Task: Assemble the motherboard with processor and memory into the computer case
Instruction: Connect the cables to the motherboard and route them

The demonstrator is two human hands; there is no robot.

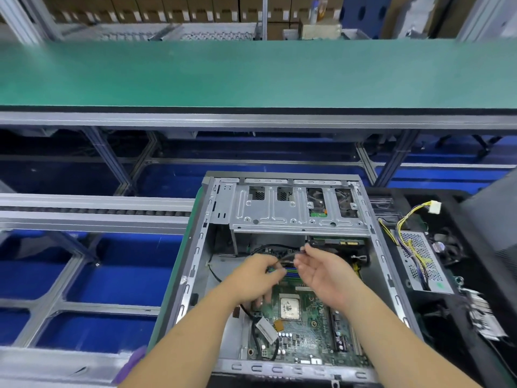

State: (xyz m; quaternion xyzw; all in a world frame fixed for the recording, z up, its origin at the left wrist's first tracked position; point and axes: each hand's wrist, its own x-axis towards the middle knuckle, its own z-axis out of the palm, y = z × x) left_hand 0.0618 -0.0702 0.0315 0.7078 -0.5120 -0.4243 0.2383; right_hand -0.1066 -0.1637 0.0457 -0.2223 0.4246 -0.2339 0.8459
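Nearest us, we are finding the motherboard (305, 329) already lying flat in the open computer case (285, 275), processor (289, 305) showing. Above it, we are pinching a black cable (288, 259) between left hand (253, 275) and right hand (321, 271), apparently routing it toward a connector.

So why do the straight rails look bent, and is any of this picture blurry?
Head view: the wide-angle lens bows straight lines, so the green conveyor belt and its rails curve toward the edges. Head view: the left hand and right hand are smeared around the fingers, so the cable between them is hard to make out, while the processor on the motherboard is fairly sharp. Lighting is even, without harsh shadows.
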